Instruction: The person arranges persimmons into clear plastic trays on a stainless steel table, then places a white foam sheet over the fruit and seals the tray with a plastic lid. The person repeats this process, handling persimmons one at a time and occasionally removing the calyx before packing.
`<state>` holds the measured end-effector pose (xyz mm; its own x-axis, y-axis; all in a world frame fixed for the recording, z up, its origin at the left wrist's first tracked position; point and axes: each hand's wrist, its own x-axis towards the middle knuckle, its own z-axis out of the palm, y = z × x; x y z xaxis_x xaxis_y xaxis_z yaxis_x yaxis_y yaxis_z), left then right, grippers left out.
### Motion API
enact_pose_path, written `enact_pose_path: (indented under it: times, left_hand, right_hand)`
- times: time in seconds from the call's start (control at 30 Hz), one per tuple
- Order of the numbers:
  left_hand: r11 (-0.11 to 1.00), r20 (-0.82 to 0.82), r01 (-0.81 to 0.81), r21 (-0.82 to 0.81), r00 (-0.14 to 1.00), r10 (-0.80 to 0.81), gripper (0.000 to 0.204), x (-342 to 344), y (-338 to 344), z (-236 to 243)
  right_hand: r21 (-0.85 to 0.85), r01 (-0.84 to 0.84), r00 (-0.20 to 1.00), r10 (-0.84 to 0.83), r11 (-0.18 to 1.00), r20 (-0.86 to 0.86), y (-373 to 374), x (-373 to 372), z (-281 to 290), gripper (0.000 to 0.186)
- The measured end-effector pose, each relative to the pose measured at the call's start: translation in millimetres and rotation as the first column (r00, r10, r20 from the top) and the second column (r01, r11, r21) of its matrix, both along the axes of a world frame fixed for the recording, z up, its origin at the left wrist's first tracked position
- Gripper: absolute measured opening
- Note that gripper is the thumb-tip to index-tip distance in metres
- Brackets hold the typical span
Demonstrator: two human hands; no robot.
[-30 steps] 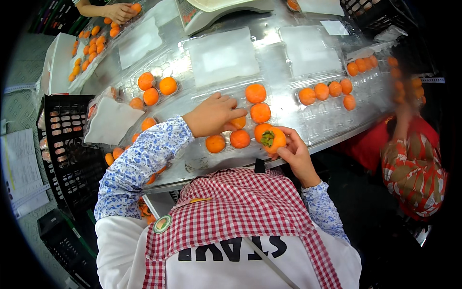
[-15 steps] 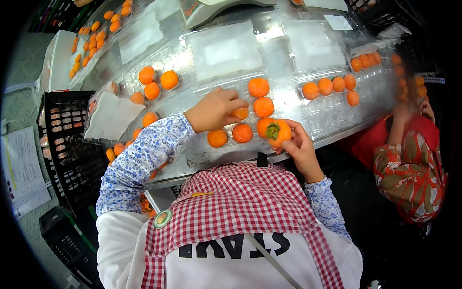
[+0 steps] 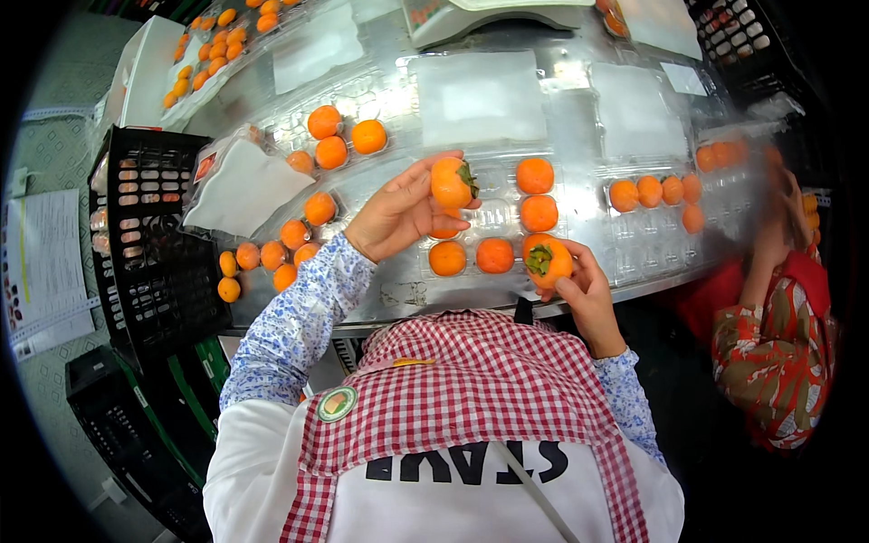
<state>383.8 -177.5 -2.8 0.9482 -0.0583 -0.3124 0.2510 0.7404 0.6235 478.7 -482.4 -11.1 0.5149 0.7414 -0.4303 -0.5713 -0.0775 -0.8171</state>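
My left hand [image 3: 396, 206] holds a persimmon [image 3: 453, 183] tipped sideways, its green calyx facing right, above a clear moulded tray [image 3: 493, 211]. The fingers of my right hand [image 3: 584, 291] grip another persimmon [image 3: 549, 260], calyx up, at the tray's near right corner. Persimmons sit along the tray's right column, such as the top one [image 3: 534, 176], and along the near row, such as the one at lower left [image 3: 447, 258]. One behind my left fingers is partly hidden.
More filled trays [image 3: 648, 193] lie right and left. Behind are white pads [image 3: 480, 95] and a scale [image 3: 491, 20]. Black crates [image 3: 122, 299] flank the left table edge. A co-worker in red patterned clothing [image 3: 768, 362] works at the right, hand [image 3: 787, 217] blurred.
My left hand has risen from the tray with a persimmon now visible in it. My right hand still holds its fruit. The view has shifted; the co-worker's hand at upper left is gone.
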Motion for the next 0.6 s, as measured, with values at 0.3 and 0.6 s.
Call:
enact_pose_path:
  times: [0.3, 0.6]
  left_hand:
    - [0.999, -0.044, -0.019, 0.05, 0.999, 0.021, 0.059, -10.5, 18.3, 6.1]
    - [-0.077, -0.048, 0.035, 0.996, 0.984, -0.174, 0.049, 10.8, 22.2, 4.6]
  right_hand:
    - [0.009, -0.022, 0.999, 0.021, 1.0, 0.038, 2.5, 1.7, 2.9, 0.051]
    - [0.001, -0.056, 0.998, 0.056, 0.998, 0.037, 13.2, 1.7, 6.5, 0.054]
